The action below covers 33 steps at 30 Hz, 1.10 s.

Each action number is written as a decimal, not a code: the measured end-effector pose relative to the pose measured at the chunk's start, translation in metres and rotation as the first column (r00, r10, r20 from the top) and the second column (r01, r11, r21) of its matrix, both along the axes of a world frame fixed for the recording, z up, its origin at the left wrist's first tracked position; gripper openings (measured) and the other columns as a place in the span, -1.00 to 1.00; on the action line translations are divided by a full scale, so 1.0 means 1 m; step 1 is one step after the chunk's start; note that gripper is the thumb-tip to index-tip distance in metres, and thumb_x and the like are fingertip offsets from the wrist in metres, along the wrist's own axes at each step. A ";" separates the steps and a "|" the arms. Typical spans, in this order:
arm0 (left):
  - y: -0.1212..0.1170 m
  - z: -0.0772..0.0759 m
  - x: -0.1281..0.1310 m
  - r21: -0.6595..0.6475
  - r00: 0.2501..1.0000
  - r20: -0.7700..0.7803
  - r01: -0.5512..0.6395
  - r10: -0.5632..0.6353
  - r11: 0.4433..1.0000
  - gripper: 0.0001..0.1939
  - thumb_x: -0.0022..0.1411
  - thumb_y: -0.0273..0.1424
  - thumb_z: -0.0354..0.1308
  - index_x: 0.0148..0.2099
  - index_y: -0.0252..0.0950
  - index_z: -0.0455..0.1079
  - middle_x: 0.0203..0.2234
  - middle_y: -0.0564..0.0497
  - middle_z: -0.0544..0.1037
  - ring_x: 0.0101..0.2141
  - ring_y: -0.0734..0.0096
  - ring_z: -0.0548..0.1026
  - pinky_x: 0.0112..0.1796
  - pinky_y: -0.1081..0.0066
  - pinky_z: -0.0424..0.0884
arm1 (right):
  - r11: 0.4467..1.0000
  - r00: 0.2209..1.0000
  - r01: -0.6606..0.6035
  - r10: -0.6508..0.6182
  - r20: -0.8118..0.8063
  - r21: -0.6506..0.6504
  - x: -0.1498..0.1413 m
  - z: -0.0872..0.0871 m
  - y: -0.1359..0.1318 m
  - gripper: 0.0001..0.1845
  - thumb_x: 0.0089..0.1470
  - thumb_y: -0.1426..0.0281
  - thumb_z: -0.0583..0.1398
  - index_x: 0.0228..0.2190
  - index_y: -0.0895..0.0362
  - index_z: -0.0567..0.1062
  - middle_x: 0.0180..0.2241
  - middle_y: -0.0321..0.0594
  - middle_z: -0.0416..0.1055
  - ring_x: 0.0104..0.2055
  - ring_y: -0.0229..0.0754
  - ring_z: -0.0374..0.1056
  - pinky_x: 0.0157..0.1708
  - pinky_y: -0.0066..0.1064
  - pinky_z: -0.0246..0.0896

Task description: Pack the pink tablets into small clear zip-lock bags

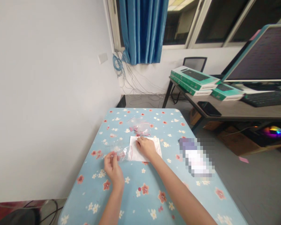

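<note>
My left hand [112, 167] has its thumb and fingers closed on the near left edge of a clear plastic bag [123, 151]. The bag lies flat and shiny on the flowered tablecloth, its right side against a white sheet [156, 152]. Over that sheet rests my right hand [146, 147], fingers curled down on its upper left part. Whatever is under those fingertips is hidden. Just beyond the sheet lies another clear zip bag [142, 127] with small red pieces in it or under it, too small to name.
A blurred-out, phone-shaped object [196, 157] lies on the right of the table [131, 203]. At the right, a desk [236, 110] bears green keyboard boxes [194, 78], a black phone [209, 108], a keyboard [269, 98] and a monitor [262, 56]. A white wall [49, 93] borders the left.
</note>
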<state>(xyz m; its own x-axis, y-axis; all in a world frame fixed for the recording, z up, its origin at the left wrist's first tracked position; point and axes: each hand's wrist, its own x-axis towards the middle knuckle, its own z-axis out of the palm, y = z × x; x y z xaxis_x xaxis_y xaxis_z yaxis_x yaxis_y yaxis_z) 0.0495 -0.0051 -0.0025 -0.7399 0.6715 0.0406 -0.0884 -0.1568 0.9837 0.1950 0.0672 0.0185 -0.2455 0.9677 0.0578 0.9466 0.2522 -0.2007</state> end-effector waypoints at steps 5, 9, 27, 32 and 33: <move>0.000 0.000 0.000 -0.003 1.000 -0.007 0.013 -0.013 1.000 -0.81 0.04 -0.32 0.16 -0.27 -0.30 0.37 -0.45 0.10 0.42 -0.48 0.52 0.39 -0.39 0.49 0.31 | 1.000 1.000 0.005 -0.005 0.007 0.009 0.000 0.001 -0.002 -0.73 0.23 0.38 -0.02 -0.28 0.15 0.46 -0.25 -0.09 0.46 -0.24 -0.15 0.40 -0.42 -0.44 0.11; 0.000 0.000 0.000 0.004 1.000 0.003 0.005 -0.005 1.000 -0.81 0.04 -0.33 0.16 -0.27 -0.30 0.36 -0.44 0.09 0.41 -0.48 0.52 0.39 -0.38 0.48 0.31 | 1.000 1.000 0.013 -0.013 -0.003 0.023 0.001 0.000 -0.002 -0.75 0.22 0.37 0.00 -0.28 0.13 0.45 -0.23 -0.11 0.44 -0.22 -0.16 0.38 -0.41 -0.44 0.11; 0.003 0.002 -0.004 0.057 0.995 0.101 -0.022 0.016 0.998 -0.81 0.00 -0.37 0.18 -0.27 -0.29 0.35 -0.42 0.11 0.41 -0.48 0.56 0.37 -0.38 0.49 0.29 | 0.968 0.840 0.153 -0.022 -0.543 0.199 0.006 0.003 -0.016 -0.82 0.13 0.30 0.09 -0.28 0.11 0.42 -0.35 -0.25 0.40 -0.34 -0.23 0.30 -0.32 -0.46 0.11; 0.012 0.014 -0.032 0.120 0.941 0.339 -0.037 -0.006 0.992 -0.75 -0.03 -0.43 0.22 -0.24 -0.24 0.33 -0.33 0.10 0.43 -0.39 0.57 0.42 -0.29 0.49 0.33 | 0.985 0.786 -0.169 0.158 -0.598 0.038 -0.007 0.018 -0.058 -0.87 0.10 0.32 0.14 -0.32 0.09 0.45 -0.38 -0.31 0.40 -0.42 -0.28 0.28 -0.35 -0.47 0.11; 0.014 0.018 -0.039 0.121 0.930 0.365 -0.001 -0.044 0.993 -0.74 -0.04 -0.45 0.23 -0.23 -0.23 0.32 -0.34 0.09 0.44 -0.39 0.58 0.43 -0.28 0.49 0.34 | 0.956 0.784 -0.295 0.243 -0.572 0.002 -0.011 0.019 -0.068 -0.88 0.08 0.32 0.17 -0.32 0.07 0.46 -0.38 -0.32 0.41 -0.39 -0.27 0.31 -0.35 -0.47 0.10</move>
